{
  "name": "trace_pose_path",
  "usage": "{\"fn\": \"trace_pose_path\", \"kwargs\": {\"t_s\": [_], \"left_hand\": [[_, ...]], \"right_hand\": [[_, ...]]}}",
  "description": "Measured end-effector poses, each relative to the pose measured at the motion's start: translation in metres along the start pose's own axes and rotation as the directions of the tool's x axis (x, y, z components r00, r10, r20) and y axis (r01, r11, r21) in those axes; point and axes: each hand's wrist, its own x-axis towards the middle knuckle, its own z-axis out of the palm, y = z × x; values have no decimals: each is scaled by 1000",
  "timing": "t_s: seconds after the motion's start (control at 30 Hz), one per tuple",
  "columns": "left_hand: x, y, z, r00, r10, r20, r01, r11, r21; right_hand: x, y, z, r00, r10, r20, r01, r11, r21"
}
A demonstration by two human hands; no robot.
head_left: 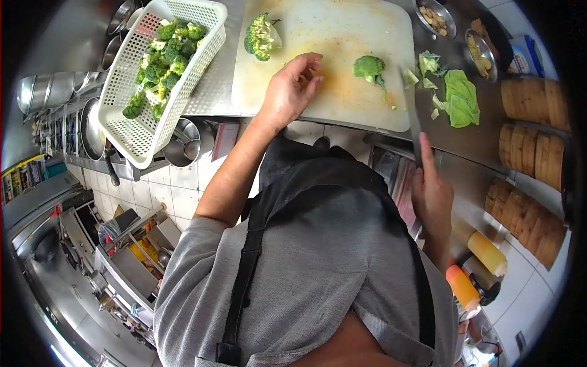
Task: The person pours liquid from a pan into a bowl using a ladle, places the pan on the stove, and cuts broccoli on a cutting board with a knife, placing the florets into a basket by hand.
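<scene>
Over the cutting board (330,37), my left hand (293,90) hovers with fingers curled and apart, holding nothing. My right hand (431,194) grips a knife (414,116), its blade pointing away from me along the board's right edge. A large broccoli piece (263,38) lies on the board's upper left, beyond my left hand. Between the hands, a smaller broccoli piece (370,68) rests on the board's right part. Left of the board, a white perforated basket (205,58) holds several broccoli florets (165,64).
Green leaves and trimmings (461,101) lie on the steel counter right of the board. Two metal bowls (435,18) with pale pieces stand at the upper right. Wooden blocks (532,153) line the far right, above bottles (487,252). A metal pot (186,144) is below the basket.
</scene>
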Motion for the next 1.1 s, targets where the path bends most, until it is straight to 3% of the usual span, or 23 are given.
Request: {"fn": "trace_pose_path", "kwargs": {"t_s": [0.07,0.2,0.27,0.3,0.37,0.47,0.57,0.63,0.7,0.77,0.83,0.93,1.1], "left_hand": [[2,0,1,998,-50,-23,50,999,17],[15,10,8,1000,10,-19,-8,997,79],[27,20,16,981,194,-14,-188,965,184],[34,21,22,980,199,-15,-193,964,183],[50,23,36,904,425,49,-420,859,293],[65,16,46,922,361,141,-387,868,310],[57,17,39,945,304,124,-325,921,216],[44,15,23,993,85,84,-104,962,253],[38,-15,21,976,216,-30,-208,963,174],[34,-11,23,993,100,-65,-104,993,-61],[33,-8,22,994,106,-38,-104,994,46],[35,-11,24,993,100,-65,-102,994,-26],[35,-14,24,992,114,-50,-115,993,-12]], "right_hand": [[3,1,-6,990,127,-62,-129,991,-35],[0,3,-11,985,145,-89,-147,989,-20],[-5,4,-9,992,100,-79,-97,995,33],[-7,2,-10,992,99,-84,-96,995,32],[-11,-3,-13,993,116,16,-117,987,105],[-14,-2,-9,989,87,120,-108,977,182],[-14,17,5,997,75,23,-77,990,122],[-13,20,2,986,168,-2,-167,981,97],[-15,27,5,979,185,-89,-183,983,28],[-16,16,-2,984,170,-54,-164,982,98],[-22,0,-6,989,141,-34,-135,979,154],[-23,-16,-5,999,-49,13,46,982,182],[-20,-22,6,991,-124,42,115,977,177]]}}
